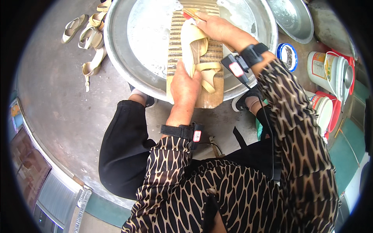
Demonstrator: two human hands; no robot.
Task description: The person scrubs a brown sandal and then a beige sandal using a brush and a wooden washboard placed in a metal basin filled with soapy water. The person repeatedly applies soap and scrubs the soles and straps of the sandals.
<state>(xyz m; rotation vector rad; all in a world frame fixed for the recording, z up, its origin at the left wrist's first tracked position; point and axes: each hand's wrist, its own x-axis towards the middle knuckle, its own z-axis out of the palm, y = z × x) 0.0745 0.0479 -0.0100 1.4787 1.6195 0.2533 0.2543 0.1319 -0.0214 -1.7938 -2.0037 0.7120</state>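
Observation:
A pale yellow sandal lies on a ridged wooden washboard, its toe pointing away from me. My left hand grips the sandal along its side near the heel. In my right hand is a brush with a yellowish back and some red at its bristles, held at the sandal's toe. The bristles are mostly hidden. The washboard slants into a large metal basin of sudsy water, its lower end reaching over the near rim.
Several light-coloured sandals lie on the floor left of the basin. To the right are another metal basin, a blue-rimmed round container, a white bucket and a lidded tub. My feet flank the basin's near side.

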